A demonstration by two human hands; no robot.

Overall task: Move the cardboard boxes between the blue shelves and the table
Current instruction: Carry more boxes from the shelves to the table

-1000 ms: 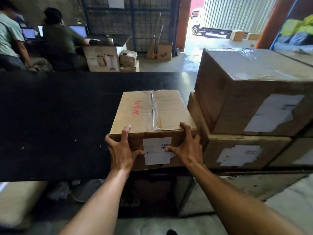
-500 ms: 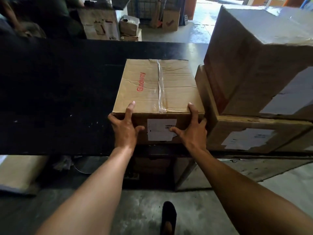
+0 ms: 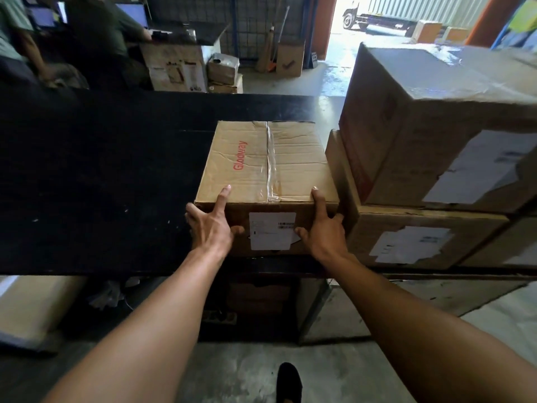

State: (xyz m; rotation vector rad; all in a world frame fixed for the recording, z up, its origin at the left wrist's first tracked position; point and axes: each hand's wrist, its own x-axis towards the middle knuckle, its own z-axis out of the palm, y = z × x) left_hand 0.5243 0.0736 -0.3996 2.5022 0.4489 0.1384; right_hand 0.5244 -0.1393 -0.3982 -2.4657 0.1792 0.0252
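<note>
Our left hand (image 3: 211,226) and right hand (image 3: 323,229) clasp the near corners of the cardboard box (image 3: 267,164), forefingers laid on top and thumbs on the front face, either side of its white label (image 3: 271,231). It sits on the black table (image 3: 101,184). Just beyond our right hand stands a lower box (image 3: 421,239), with a larger box (image 3: 430,126) on it.

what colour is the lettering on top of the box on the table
Red, printed on the brown cardboard box, clearest in the head view.
</note>
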